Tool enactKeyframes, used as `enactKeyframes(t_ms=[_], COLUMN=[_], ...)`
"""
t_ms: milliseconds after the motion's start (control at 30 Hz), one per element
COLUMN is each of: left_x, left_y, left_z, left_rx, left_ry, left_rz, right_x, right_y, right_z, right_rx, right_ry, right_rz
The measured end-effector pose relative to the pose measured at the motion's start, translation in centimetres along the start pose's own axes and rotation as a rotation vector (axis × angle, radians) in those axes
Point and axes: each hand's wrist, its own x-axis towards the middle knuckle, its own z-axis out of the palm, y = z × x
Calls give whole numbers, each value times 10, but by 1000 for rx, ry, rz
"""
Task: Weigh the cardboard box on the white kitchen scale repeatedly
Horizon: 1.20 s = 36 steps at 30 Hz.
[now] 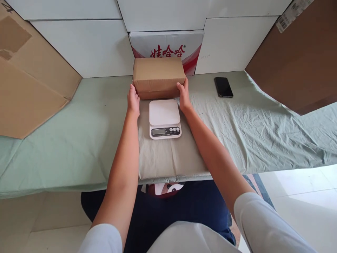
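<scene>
A closed brown cardboard box (158, 86) is at the back of the cloth-covered table, gripped from both ends. My left hand (133, 100) presses against its left end, with some fingers hidden behind the box. On the opposite end, my right hand (184, 94) holds the lower front corner, thumb on the front face. Just in front of the box, between my forearms, sits a white kitchen scale (164, 113) with a flat square platform. Its small display and round buttons face me, and no reading can be made out.
Behind the box stands a white and red printed carton (168, 38) against white panels. A black phone (223, 87) lies to the right on the green cloth (79, 140). Large cardboard sheets flank the table, one on the left (34, 80) and one on the right (295, 63).
</scene>
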Motion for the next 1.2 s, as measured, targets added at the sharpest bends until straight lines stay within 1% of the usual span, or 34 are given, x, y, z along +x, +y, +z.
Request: enactKeyframes(t_ms=[167, 300, 433, 533, 600, 700, 800, 867, 900, 933, 1000, 1133, 1200], left_x=[0, 1, -1, 1, 5, 16, 27, 31, 32, 32, 29, 15, 8], left_y=[-6, -11, -12, -12, -12, -12, -12, -12, -13, -13, -13, -10, -8], left_z=[1, 5, 8, 5, -4, -31, -61, -73, -75, -74, -64, -30, -15], left_rx=[-31, -46, -38, -30, -25, -31, -40, -39, -35, -30, -17, 20, 34], left_ry=[6, -17, -28, -22, 20, 84, 64, 42, 34, 25, 5, -6, -27], left_rz=[-9, -6, 7, -10, -13, -12, -11, -1, 3, 9, 8, -35, -68], right_x=[-3, -7, -10, -6, 3, 23, 42, 49, 50, 49, 45, 27, 17], right_y=[-3, -5, -1, 5, 7, 10, 12, 14, 15, 16, 18, 21, 22], right_z=[-4, -9, -9, -9, -12, -30, -59, -75, -81, -84, -83, -62, -50], right_rx=[-17, -19, -40, -56, -42, 19, 57, 51, 47, 45, 45, 60, 78], right_ry=[-16, -20, -5, -12, 30, 139, 181, 182, 182, 182, 178, 153, 105], right_rz=[14, 26, 37, 44, 67, 63, 30, 39, 46, 54, 86, 224, 257])
